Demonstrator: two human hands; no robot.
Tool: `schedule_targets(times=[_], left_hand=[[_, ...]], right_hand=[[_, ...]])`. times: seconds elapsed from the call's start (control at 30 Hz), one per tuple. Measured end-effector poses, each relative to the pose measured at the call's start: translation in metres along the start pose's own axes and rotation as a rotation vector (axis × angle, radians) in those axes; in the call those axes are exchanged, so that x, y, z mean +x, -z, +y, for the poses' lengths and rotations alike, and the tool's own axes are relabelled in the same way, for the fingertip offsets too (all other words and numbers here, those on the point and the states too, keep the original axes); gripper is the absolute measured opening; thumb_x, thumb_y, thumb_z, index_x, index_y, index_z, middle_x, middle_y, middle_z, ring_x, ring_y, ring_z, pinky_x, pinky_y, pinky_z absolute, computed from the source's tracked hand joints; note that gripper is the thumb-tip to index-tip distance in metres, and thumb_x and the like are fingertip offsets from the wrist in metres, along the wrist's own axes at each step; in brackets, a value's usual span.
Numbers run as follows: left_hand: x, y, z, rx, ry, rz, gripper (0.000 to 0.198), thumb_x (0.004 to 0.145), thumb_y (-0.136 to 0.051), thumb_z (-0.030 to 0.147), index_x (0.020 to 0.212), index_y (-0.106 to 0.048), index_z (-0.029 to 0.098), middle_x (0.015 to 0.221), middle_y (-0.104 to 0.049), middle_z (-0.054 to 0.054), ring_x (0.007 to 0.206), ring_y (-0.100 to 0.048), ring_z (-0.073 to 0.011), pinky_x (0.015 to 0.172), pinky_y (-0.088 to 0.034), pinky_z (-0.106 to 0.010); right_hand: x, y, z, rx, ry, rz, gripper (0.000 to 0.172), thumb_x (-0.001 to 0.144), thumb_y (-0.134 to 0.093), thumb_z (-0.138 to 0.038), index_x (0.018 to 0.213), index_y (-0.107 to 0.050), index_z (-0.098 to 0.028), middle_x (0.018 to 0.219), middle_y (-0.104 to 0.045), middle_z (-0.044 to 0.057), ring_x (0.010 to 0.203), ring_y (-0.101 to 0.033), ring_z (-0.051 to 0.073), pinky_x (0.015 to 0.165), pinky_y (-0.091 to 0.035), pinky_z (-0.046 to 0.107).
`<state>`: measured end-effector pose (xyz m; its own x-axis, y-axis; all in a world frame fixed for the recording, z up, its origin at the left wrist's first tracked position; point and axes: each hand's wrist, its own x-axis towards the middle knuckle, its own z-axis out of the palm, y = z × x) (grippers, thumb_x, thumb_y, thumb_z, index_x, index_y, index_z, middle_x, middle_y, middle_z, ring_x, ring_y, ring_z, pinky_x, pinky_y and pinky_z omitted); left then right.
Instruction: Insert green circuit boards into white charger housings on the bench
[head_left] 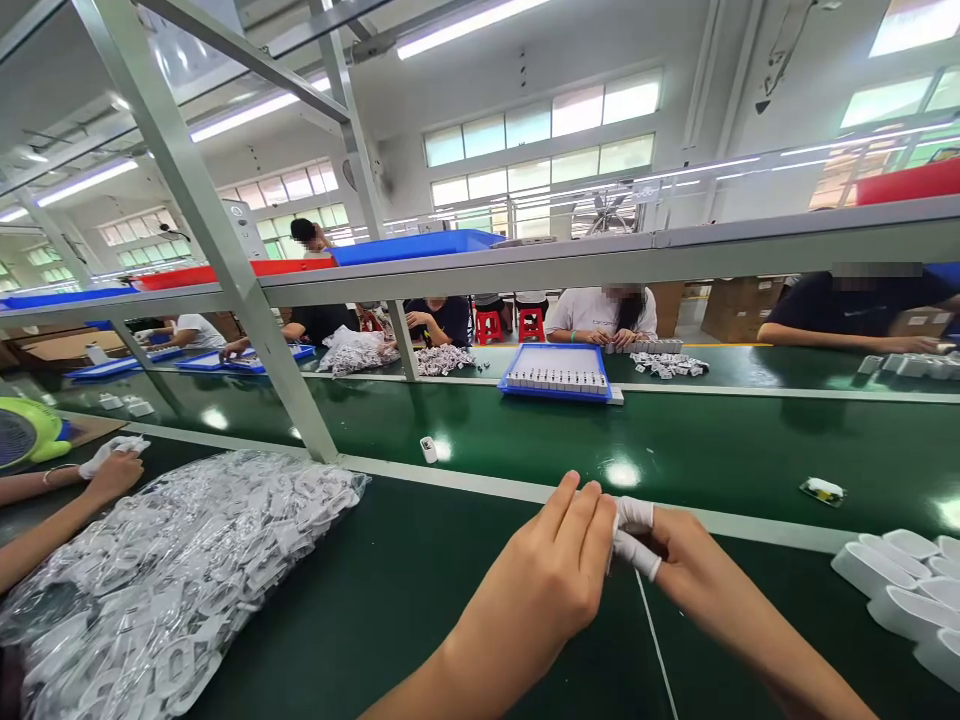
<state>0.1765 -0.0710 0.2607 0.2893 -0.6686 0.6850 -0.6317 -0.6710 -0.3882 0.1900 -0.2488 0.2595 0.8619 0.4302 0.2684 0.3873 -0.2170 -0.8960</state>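
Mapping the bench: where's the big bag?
Head view, left foreground: the bag lies on the green bench, left of the left hand, beside a co-worker's arms.

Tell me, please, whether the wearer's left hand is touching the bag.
Apart: the head view plainly shows green tabletop between the wearer's left hand and the bag.

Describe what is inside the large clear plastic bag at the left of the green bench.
Inside the large clear plastic bag lie many small white parts, heaped together, some with openings. The upper ones cover those beneath, so the deeper contents cannot be seen.
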Motion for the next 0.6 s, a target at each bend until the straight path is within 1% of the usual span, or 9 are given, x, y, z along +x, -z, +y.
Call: schedule_targets(times=[0.1, 0.17, 0.23, 0.33, 0.4, 0.47, 0.5, 0.53, 0.6], left_hand=[[0.000, 0.005, 0.002, 0.039, -0.029, -0.051, 0.035, 0.094, -0.039, 0.004, 0.124, -0.056, -0.002, 0.122, -0.068, -0.015, 0.121, -0.062, -0.0299, 0.102, -0.055, -0.036], [0.000, 0.007, 0.003, 0.041, -0.031, -0.050, 0.035, 0.093, -0.040, 0.003, 0.123, -0.056, -0.002, 0.122, -0.069, -0.016, 0.120, -0.062, -0.0301, 0.103, -0.054, -0.036], [0.000, 0.007, 0.004, 0.027, -0.025, -0.045, 0.035, 0.093, -0.039, 0.003, 0.123, -0.055, -0.002, 0.119, -0.069, -0.017, 0.118, -0.064, -0.0306, 0.101, -0.056, -0.035], [0.000, 0.004, 0.001, -0.067, 0.030, -0.077, 0.035, 0.094, -0.045, 0.008, 0.128, -0.052, 0.008, 0.118, -0.069, -0.018, 0.115, -0.065, -0.0319, 0.090, -0.061, -0.037], [-0.001, 0.001, -0.006, -0.222, 0.090, -0.124, 0.038, 0.092, -0.054, 0.011, 0.129, -0.050, 0.016, 0.120, -0.067, -0.018, 0.115, -0.065, -0.0311, 0.086, -0.062, -0.037], [-0.002, -0.003, -0.015, -0.447, 0.150, -0.147, 0.038, 0.088, -0.063, 0.014, 0.123, -0.053, 0.019, 0.123, -0.066, -0.015, 0.112, -0.067, -0.0279, 0.086, -0.061, -0.036], [-0.003, -0.004, -0.019, -0.566, 0.184, -0.125, 0.036, 0.086, -0.068, 0.017, 0.119, -0.055, 0.020, 0.123, -0.066, -0.014, 0.109, -0.068, -0.0263, 0.087, -0.061, -0.035], [-0.004, -0.005, -0.023, -0.679, 0.229, -0.074, 0.034, 0.083, -0.071, 0.021, 0.114, -0.057, 0.020, 0.119, -0.068, -0.012, 0.104, -0.070, -0.0249, 0.086, -0.060, -0.034], [-0.005, -0.005, -0.030, -0.918, 0.385, 0.073, 0.031, 0.080, -0.075, 0.028, 0.105, -0.059, 0.020, 0.106, -0.073, -0.008, 0.093, -0.073, -0.0224, 0.081, -0.061, -0.032]], right_hand=[[-0.002, -0.002, 0.000, -0.048, 0.008, 0.006, 0.016, 0.087, -0.054, -0.026, 0.072, -0.056, -0.021, 0.071, -0.064, 0.001, 0.067, -0.057, 0.020, 0.064, -0.046, 0.028], [-0.003, -0.002, -0.002, -0.074, 0.002, 0.019, 0.014, 0.084, -0.052, -0.023, 0.070, -0.055, -0.022, 0.067, -0.061, 0.001, 0.063, -0.053, 0.019, 0.059, -0.043, 0.028], [-0.002, -0.002, -0.003, -0.096, -0.011, 0.041, 0.013, 0.082, -0.052, -0.025, 0.069, -0.055, -0.022, 0.064, -0.060, 0.000, 0.058, -0.051, 0.018, 0.055, -0.041, 0.027], [0.000, -0.002, -0.004, -0.121, -0.030, 0.075, 0.021, 0.082, -0.052, -0.030, 0.064, -0.057, -0.022, 0.058, -0.061, 0.001, 0.054, -0.053, 0.018, 0.052, -0.041, 0.027], [0.001, 0.000, -0.006, -0.107, -0.034, 0.077, 0.028, 0.084, -0.053, -0.035, 0.060, -0.058, -0.022, 0.057, -0.062, 0.001, 0.054, -0.055, 0.019, 0.053, -0.043, 0.028], [0.001, 0.002, -0.009, -0.045, -0.032, 0.060, 0.035, 0.086, -0.055, -0.041, 0.058, -0.060, -0.022, 0.059, -0.063, 0.002, 0.057, -0.058, 0.019, 0.058, -0.048, 0.029], [0.001, 0.003, -0.010, 0.025, -0.036, 0.054, 0.036, 0.088, -0.056, -0.045, 0.061, -0.064, -0.021, 0.063, -0.065, 0.002, 0.059, -0.060, 0.019, 0.061, -0.050, 0.030], [-0.001, 0.005, -0.010, 0.118, -0.048, 0.049, 0.036, 0.089, -0.058, -0.049, 0.067, -0.068, -0.021, 0.066, -0.067, 0.003, 0.060, -0.061, 0.019, 0.064, -0.052, 0.031], [-0.005, 0.008, -0.010, 0.309, -0.085, 0.060, 0.036, 0.088, -0.061, -0.054, 0.086, -0.074, -0.020, 0.073, -0.070, 0.004, 0.061, -0.064, 0.019, 0.065, -0.053, 0.032]])
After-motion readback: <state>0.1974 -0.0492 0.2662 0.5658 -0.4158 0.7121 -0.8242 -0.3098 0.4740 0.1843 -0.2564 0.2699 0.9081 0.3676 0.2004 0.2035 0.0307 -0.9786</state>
